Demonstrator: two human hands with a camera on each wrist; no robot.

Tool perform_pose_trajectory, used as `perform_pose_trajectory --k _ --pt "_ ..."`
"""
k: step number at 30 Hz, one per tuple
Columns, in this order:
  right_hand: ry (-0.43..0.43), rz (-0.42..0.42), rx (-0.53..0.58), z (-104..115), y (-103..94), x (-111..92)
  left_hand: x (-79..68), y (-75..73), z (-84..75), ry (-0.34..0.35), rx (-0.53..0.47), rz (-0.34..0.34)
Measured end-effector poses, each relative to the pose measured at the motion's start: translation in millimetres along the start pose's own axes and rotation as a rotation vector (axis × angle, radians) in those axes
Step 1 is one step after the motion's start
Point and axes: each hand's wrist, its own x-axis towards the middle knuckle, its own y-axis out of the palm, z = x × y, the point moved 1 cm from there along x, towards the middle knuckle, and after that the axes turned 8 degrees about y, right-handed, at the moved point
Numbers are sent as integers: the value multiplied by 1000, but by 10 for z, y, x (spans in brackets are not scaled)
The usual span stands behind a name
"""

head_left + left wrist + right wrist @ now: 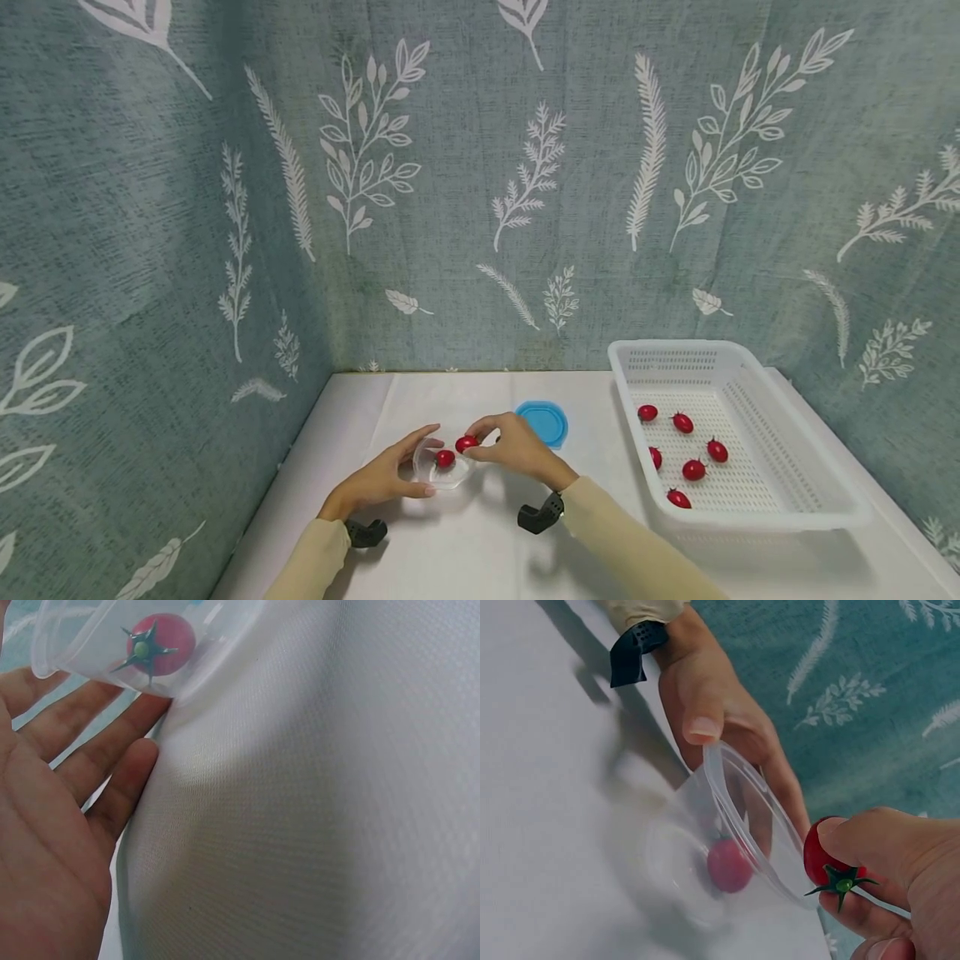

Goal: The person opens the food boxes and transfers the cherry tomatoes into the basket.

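A clear plastic cup stands on the white table, and my left hand holds it from the left. In the right wrist view that thumb lies at the cup rim, with the other fingers along the far side. One red cherry tomato with a green calyx lies inside the cup. Between thumb and fingers, my right hand pinches a second cherry tomato beside the cup's rim. Its green calyx points toward my right palm.
A blue lid lies on the table behind my right hand. Off to the right stands a white perforated basket holding several cherry tomatoes. Patterned cloth hangs behind and left of the table.
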Motion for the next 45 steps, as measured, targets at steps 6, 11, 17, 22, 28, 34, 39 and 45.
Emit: perform_pose_trajectory --k 6,11,17,22,28,34,39,45 --pt "33 -20 -4 -50 -104 -39 -16 9 -3 -24 28 -14" --pt "90 -34 17 -55 -225 -83 -13 11 -7 -11 26 -7" --pt "121 -38 68 -87 -381 -148 2 11 9 10 -6 -3" --pt "122 -57 79 -127 -509 -196 -13 9 -4 10 7 -6" --pt "164 -89 71 -150 -663 -262 -17 -1 -13 24 19 -10" --pt "189 -110 67 -192 -815 -347 4 5 -13 29 23 -6" --pt "200 -123 65 -272 -921 -405 4 2 -16 24 21 4" --pt "207 -135 50 -319 -1046 -471 0 0 -31 25 -6 21"
